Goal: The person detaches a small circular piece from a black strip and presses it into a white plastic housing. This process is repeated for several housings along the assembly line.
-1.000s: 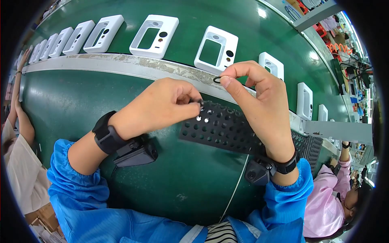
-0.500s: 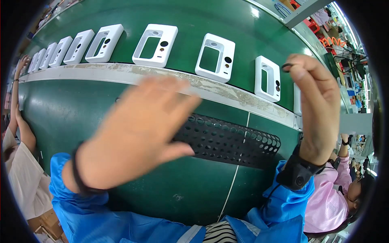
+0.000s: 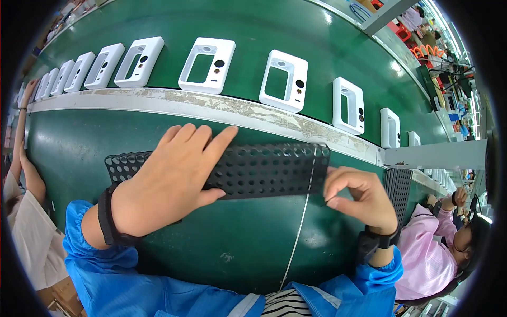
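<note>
Across the bench in front of me lies a long black perforated strip [image 3: 269,169], rows of round holes all over it. My left hand [image 3: 166,185] rests palm down over its left half, fingers stretched and thumb apart, covering part of it. By the strip's right end, my right hand [image 3: 359,195] is closed in a pinch, thumb against forefinger. A small dark piece [image 3: 328,200] shows at those fingertips; its exact kind is too small to tell.
Beyond a worn pale rail [image 3: 253,117], several white housings [image 3: 224,53] stand in a row on a green belt [image 3: 317,31]. More perforated black pieces [image 3: 400,185] lie at right, near a grey beam [image 3: 438,154]. People sit at left [image 3: 37,232] and right [image 3: 425,253].
My right hand has come down from beside the white housings to the strip's right end. The strip has shifted left and levelled out. My left hand has settled lower, fingers still spread.
</note>
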Demonstrator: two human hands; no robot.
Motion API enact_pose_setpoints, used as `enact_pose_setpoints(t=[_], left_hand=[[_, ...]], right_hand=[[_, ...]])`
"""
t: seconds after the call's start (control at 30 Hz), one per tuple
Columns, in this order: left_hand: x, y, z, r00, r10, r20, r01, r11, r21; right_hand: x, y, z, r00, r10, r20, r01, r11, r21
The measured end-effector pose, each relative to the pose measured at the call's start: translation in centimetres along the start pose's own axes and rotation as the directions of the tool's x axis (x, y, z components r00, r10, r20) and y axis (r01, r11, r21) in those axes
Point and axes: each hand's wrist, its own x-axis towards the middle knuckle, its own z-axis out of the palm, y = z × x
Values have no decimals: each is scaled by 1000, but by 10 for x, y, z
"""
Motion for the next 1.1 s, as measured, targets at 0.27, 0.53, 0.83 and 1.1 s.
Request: enact_pose_setpoints(t=[0.27, 0.53, 0.83, 1.1], left_hand=[[-8, -2, 6, 971, 134, -198, -150, 986, -67], [-2, 10, 13, 995, 56, -86, -57, 998, -15], [-5, 10, 16, 888, 229, -400, -337, 914, -224], [-12, 2, 14, 891, 158, -426, -337, 858, -387]], right_hand=[[26, -9, 48, 962, -262, 71, 266, 963, -51], [30, -7, 58, 954, -299, 36, 297, 953, 51], [28, -35, 75, 798, -582, 158, 603, 780, -167], [31, -44, 80, 788, -582, 201, 602, 797, -51]])
